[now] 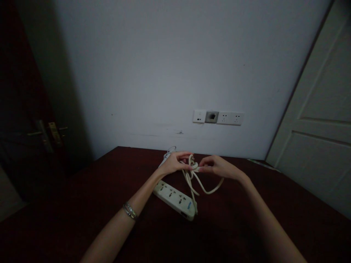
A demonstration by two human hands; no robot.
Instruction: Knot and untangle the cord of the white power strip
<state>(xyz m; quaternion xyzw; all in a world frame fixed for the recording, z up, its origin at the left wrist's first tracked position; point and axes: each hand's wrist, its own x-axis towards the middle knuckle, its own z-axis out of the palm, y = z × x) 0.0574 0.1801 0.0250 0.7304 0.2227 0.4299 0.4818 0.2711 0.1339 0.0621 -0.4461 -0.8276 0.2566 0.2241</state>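
Observation:
A white power strip [174, 198] lies slantwise on the dark red table, its left end behind my left forearm. Its off-white power cord [189, 178] rises from the right end into a looped bundle between my hands. My left hand [177, 162] is closed around the left side of that bundle, thumb and fingers pinching the loops. From the right, my right hand [215, 167] pinches a part of the cord at the bundle, and a loose loop hangs below it. The fingertips partly hide where the cord crosses itself.
Behind my left hand lies a thin white cable [166, 156]. The dark red table [109, 182] meets a pale wall holding a row of sockets [229, 118]. A flat thin item [263, 165] lies by the back right edge. Doors stand at both sides.

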